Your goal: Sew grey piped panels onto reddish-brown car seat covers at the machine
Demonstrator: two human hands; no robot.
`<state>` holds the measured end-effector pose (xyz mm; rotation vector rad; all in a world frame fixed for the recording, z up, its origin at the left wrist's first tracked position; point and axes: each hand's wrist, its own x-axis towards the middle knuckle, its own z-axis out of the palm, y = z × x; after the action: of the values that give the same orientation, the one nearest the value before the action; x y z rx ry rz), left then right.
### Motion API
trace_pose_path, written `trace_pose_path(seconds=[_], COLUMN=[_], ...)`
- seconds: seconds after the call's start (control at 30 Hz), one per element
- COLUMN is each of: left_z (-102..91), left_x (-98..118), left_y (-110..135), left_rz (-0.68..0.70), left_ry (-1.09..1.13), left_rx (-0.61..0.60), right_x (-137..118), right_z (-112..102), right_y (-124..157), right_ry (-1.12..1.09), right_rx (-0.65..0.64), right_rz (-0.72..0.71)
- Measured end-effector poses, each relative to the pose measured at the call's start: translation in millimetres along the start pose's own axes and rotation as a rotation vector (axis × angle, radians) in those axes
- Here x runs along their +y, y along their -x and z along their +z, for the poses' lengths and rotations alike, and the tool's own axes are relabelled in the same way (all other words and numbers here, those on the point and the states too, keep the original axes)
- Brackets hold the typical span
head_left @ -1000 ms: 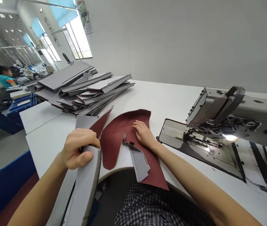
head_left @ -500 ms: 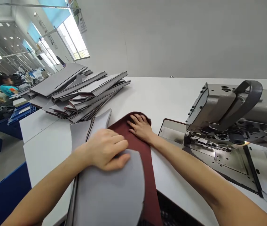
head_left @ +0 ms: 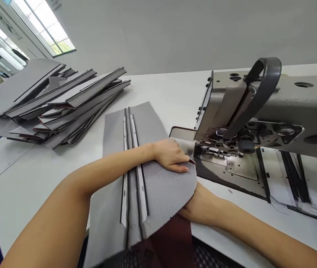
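A long grey fabric panel with a zipper strip down its middle lies on the white table, its dark red side showing at the near end. My left hand presses flat on the panel's right edge, close to the sewing machine's needle area. My right hand is tucked under that same edge, fingers hidden beneath the cloth, gripping it from below.
The grey sewing machine with a dark curved handle fills the right side; its metal bed plate lies in front. A tall pile of grey panels sits at the left back of the white table. Windows are at upper left.
The grey panel has been laid over the red piece and slid right toward the machine. My left hand moved to its right edge; my right hand went underneath it. The view turned right.
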<state>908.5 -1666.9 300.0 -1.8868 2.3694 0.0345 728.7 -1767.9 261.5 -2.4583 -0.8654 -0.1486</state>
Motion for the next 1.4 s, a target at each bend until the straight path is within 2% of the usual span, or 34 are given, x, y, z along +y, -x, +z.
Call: trace_pose_path(seconds=[0.1,0.17,0.23,0.33,0.4,0.5,0.6,0.7,0.77,0.8,0.9,0.97,1.0,1.1,1.17,1.4], left_z=[6.0,5.9,3.2,-1.1,-0.9,3.6,5.9,1.4,-3.8,-6.3,-11.3,-12.1,-11.6,-6.8,-1.3,10.0], left_x=[-9.2,-14.6,-18.8,-24.1,-28.1,-37.4,-50.8,-59.1,-53.2,-45.4,-4.7,28.3,43.2,70.4,71.9,48.5], left_y=[-12.1,-11.7,-6.0,3.5,5.2,-0.9,-13.1,-25.7,-30.9,-31.5,-23.1,-10.3,-3.0,15.7,22.6,25.1], left_rz=[0.096,0.105,0.08,0.037,0.032,0.048,0.109,0.218,0.227,0.186,-0.1,-0.298,-0.354,-0.379,-0.354,-0.274], left_ry=[0.033,0.073,0.102,0.087,0.061,0.016,-0.036,-0.077,-0.108,-0.119,-0.062,0.084,0.162,0.27,0.255,0.276], left_rx=[0.015,0.026,0.032,0.016,0.017,0.029,-0.004,-0.043,-0.008,0.025,0.086,0.088,0.096,0.144,0.155,0.159], right_x=[-10.7,-13.4,-10.6,3.1,14.1,24.3,24.1,18.6,14.7,13.0,8.4,5.3,3.9,0.6,-0.3,1.1], right_z=[-17.1,-23.8,-29.9,-42.6,-47.8,-37.3,-10.7,8.3,11.1,10.5,7.6,8.8,10.6,17.0,19.4,21.3], right_y=[16.3,15.1,9.1,1.6,-0.6,-2.5,-3.0,-0.5,2.9,5.0,12.1,16.5,18.2,20.5,19.7,17.1], right_ry=[-0.103,-0.146,-0.15,-0.149,-0.156,-0.08,0.116,0.153,0.119,0.103,0.039,-0.003,-0.014,0.002,0.037,0.061], right_rx=[-0.139,-0.191,-0.226,-0.31,-0.317,-0.248,-0.089,0.059,0.107,0.116,0.115,0.116,0.126,0.182,0.211,0.239], right_rz=[0.073,0.176,0.218,0.072,-0.01,-0.002,0.02,0.053,0.104,0.126,0.154,0.157,0.157,0.149,0.135,0.125])
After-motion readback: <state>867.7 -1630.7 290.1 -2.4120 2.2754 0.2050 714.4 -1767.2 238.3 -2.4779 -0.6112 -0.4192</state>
